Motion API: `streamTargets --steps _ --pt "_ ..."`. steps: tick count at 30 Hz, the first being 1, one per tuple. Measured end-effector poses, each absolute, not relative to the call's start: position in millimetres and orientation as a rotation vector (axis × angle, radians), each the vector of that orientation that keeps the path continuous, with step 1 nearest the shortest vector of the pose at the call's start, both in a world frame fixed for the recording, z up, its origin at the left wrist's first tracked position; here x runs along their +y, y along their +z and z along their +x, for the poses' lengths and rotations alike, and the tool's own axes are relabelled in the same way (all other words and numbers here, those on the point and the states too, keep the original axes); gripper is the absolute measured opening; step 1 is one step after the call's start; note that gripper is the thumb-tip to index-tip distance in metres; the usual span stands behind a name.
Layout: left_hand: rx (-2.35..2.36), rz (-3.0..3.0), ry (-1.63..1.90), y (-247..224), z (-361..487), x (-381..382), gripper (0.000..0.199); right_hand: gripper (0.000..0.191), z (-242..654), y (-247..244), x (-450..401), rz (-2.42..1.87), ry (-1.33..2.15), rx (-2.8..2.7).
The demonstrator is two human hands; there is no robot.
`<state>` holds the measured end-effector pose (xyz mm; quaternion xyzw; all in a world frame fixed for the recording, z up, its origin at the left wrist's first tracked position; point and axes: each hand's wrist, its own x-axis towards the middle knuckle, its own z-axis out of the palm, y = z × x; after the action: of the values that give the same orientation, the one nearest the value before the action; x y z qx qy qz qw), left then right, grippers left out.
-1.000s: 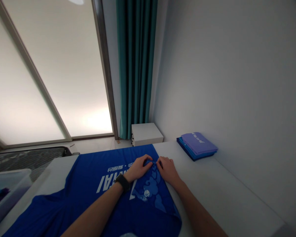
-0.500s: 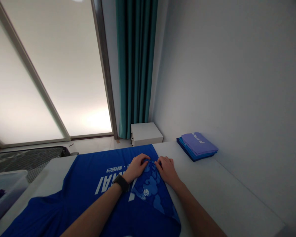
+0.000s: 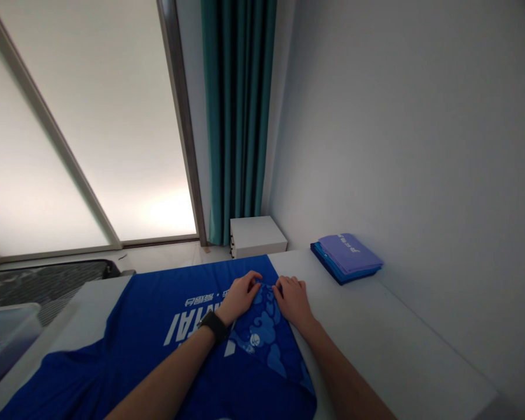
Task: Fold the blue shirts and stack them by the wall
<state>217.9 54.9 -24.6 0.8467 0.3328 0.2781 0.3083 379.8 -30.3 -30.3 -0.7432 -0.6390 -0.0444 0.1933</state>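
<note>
A blue T-shirt (image 3: 149,315) with white lettering lies spread over the white table (image 3: 376,344). Its right side is folded inward, so a patterned part with lighter blue figures faces up. My left hand (image 3: 241,296), with a black watch on the wrist, is closed in a pinch on the top edge of that folded part. Close beside it, my right hand (image 3: 293,300) pinches the same edge at the shirt's right border. The cloth between the fingertips is partly hidden.
A stack of folded clothes (image 3: 347,256), purple on top, sits by the wall. At the left stands a translucent plastic bin (image 3: 15,338) with dark cloth inside. Beyond the table are a small white cabinet (image 3: 258,233), a green curtain (image 3: 238,116) and a dark striped surface (image 3: 52,286).
The view has shifted slightly, moving everything a little to the left in the picture. Both hands keep their hold on the folded shirt edge.
</note>
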Motion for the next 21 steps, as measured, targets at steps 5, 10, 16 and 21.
streamTargets --steps 5,10,16,21 --pt "0.857 2.264 0.736 -24.7 218.1 54.7 0.020 0.018 386.0 -28.4 -32.3 -2.148 -0.187 -1.778" --pt "0.821 2.311 0.774 -26.5 218.3 54.8 0.019 0.015 395.2 -29.7 -33.7 -2.157 -0.146 -1.770" --pt "0.789 2.364 0.790 -27.1 218.3 53.0 0.022 0.022 410.5 -31.4 -32.8 -2.091 -0.002 -1.713" --pt "0.745 2.406 0.742 -24.9 218.1 52.8 0.023 0.021 411.3 -31.9 -31.4 -1.974 0.040 -1.733"
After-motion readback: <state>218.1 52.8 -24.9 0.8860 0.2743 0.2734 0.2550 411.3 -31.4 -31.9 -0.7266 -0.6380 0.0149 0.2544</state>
